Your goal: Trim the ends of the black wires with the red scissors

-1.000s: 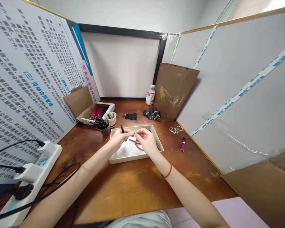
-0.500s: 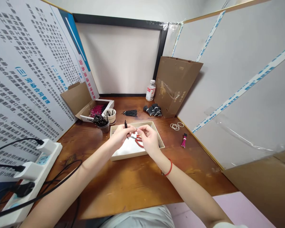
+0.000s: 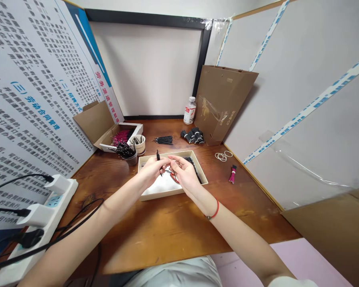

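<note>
One black tool (image 3: 158, 156) sits mid-frame in the closed left hand (image 3: 150, 170); the right hand (image 3: 184, 172) pinches something thin, now covering more idle red handle (image 3: 174, 177).

a bottle (image 3: 189, 111) stands beside a brown bag (image 3: 224, 101); a power strip (image 3: 50, 228) holds 2 white plugs (image 3: 58, 186).

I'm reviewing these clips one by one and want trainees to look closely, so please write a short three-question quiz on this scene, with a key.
1. Which hand holds the slim black tool?
2. True or false: the white-capped bottle stands inside the shallow box.
3. Fill in: the small bundle lying to the right of the shallow box is black and ____.

Key:
1. The left hand.
2. False; the white-capped bottle stands near the brown bag.
3. Pink.
</note>
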`<action>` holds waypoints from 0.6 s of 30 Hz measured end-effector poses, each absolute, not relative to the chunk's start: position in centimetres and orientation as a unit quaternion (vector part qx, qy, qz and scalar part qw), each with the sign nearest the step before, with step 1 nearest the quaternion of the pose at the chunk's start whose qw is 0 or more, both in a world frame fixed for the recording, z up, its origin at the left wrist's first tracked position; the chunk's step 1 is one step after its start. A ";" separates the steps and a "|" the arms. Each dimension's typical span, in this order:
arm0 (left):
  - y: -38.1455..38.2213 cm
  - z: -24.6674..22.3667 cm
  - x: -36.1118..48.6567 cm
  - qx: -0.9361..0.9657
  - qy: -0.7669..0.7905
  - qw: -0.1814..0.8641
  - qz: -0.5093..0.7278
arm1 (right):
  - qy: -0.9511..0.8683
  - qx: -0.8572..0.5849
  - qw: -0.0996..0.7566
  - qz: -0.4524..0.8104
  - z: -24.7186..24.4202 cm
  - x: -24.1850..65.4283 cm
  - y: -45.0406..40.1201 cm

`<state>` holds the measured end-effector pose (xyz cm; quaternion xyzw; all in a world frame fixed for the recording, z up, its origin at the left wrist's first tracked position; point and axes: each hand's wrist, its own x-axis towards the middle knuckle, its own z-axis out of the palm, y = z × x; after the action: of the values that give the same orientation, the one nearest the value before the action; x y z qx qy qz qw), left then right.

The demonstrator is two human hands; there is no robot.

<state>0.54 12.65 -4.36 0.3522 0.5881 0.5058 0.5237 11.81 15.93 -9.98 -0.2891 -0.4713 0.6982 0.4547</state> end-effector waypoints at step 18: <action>12.3 -4.8 0.3 0.434 0.563 0.489 0.505 | -0.486 -0.285 0.469 0.680 -9.0 13.2 16.5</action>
<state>0.29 12.35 -4.75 0.4344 0.5626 0.5055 0.4891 13.22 16.50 -8.96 -0.2851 -0.4861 0.6798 0.4694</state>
